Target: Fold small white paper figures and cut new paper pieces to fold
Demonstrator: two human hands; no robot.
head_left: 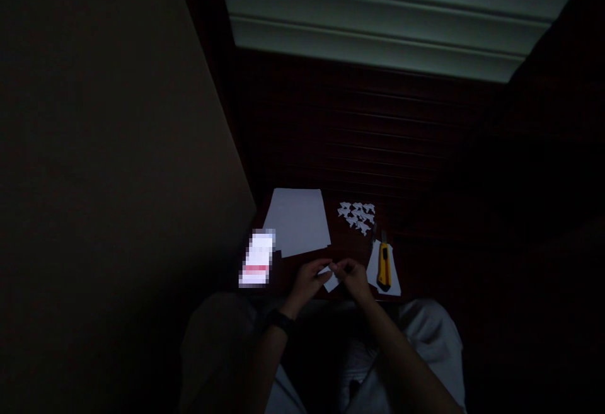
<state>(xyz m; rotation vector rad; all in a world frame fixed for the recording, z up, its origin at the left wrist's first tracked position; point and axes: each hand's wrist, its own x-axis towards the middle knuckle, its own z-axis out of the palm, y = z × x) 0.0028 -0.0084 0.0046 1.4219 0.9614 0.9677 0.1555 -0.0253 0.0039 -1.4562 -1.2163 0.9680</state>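
Observation:
Between my two hands, at the near edge of a dark table, is a small piece of white paper (333, 281). My left hand (309, 280) is closed on its left side, with the fingers reaching over its top. On the other side my right hand (352, 275) pinches the paper near its upper corner. The fingertips of both hands almost meet there; dim light hides the finer detail. To the right of my right hand lies a yellow utility knife (385, 266) on several white paper pieces (373, 266).
A stack of white paper sheets (297, 218) lies at the back left. A bright phone screen (258, 259), blurred out, is at the left edge. Several small folded paper shapes (358, 215) are grouped at the back right. A wall (142, 149) rises close on the left.

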